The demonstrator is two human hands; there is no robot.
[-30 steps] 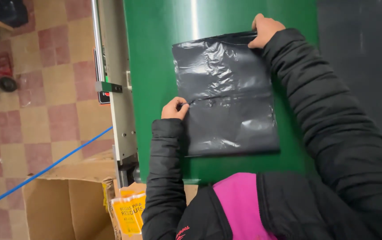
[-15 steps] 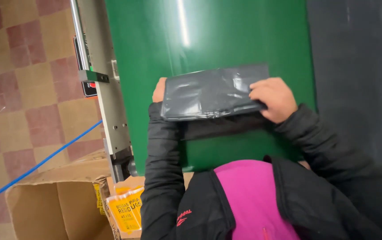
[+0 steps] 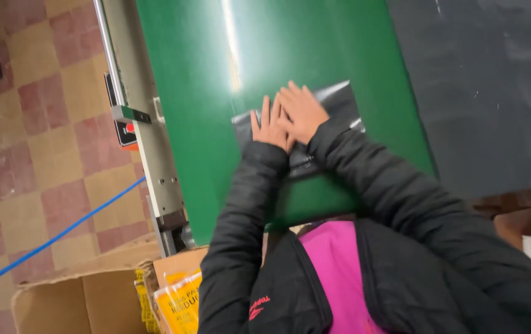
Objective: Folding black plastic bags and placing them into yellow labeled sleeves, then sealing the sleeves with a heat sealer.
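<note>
- Two packages sit closest in, down by the jacket: an open brown cardboard box (image 3: pixel 80 303) on the floor, and just beside it a stack of yellow packets (image 3: pixel 179 303) with dark print, standing on edge in a second carton
- a bit further out, both hands are on the black plastic bag (image 3: pixel 339 102), which lies folded small on the green belt (image 3: pixel 216 62), near its middle
- left hand (image 3: pixel 270 128) lies flat, fingers stretched and slightly spread, gripping nothing; right hand (image 3: pixel 302 111) overlaps it, palm down too, fingers loose and straight
- my read: this is the pressing-flat stage, smoothing the folded film down; that stuff looks slippery and springy, so anything after this would want steady palm pressure and one hand kept on it
- left of the belt runs a grey metal rail (image 3: pixel 148 124) with a small red-and-black tag (image 3: pixel 126 127) clipped to it; can't make out what it is
- beyond that, a blue line (image 3: pixel 61 232) crosses the pink-and-tan checkered floor (image 3: pixel 30 93)
- far right there's a dark grey surface (image 3: pixel 482 80); no labels or signs show on it
</note>
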